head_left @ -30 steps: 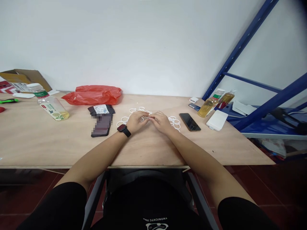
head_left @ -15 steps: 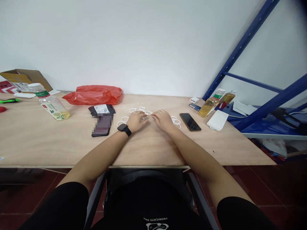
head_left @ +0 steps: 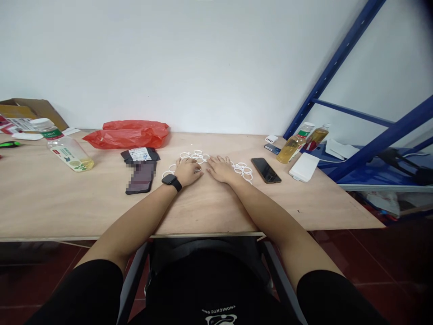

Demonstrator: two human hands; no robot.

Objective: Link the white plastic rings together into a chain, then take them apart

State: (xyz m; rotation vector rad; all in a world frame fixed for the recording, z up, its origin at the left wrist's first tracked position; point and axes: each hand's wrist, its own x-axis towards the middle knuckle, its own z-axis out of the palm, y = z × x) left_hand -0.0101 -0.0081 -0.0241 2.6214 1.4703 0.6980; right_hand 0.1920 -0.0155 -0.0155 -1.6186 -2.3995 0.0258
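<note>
Several thin white rings point(head_left: 248, 171) lie flat on the wooden table in a loose, overlapping spread. My left hand point(head_left: 187, 172), with a black watch on its wrist, rests palm down over the left part of the spread, fingers apart and slightly bent. More white rings point(head_left: 197, 155) show just beyond its fingertips. Close beside it, my right hand point(head_left: 220, 169) lies flat with fingers stretched forward, touching or covering rings. Both hands are open. Whatever lies under the palms is hidden.
To the left are a dark pouch point(head_left: 140, 155), a red plastic bag point(head_left: 131, 135) and a tilted drink bottle point(head_left: 69, 151). A phone point(head_left: 266, 170), a white case point(head_left: 304, 167) and another bottle point(head_left: 293, 146) lie right, near a blue metal shelf frame point(head_left: 333, 67).
My right hand's fingers, bunched together before, are now spread flat on the rings. The left hand stays over its rings. The whole view has shifted slightly.
</note>
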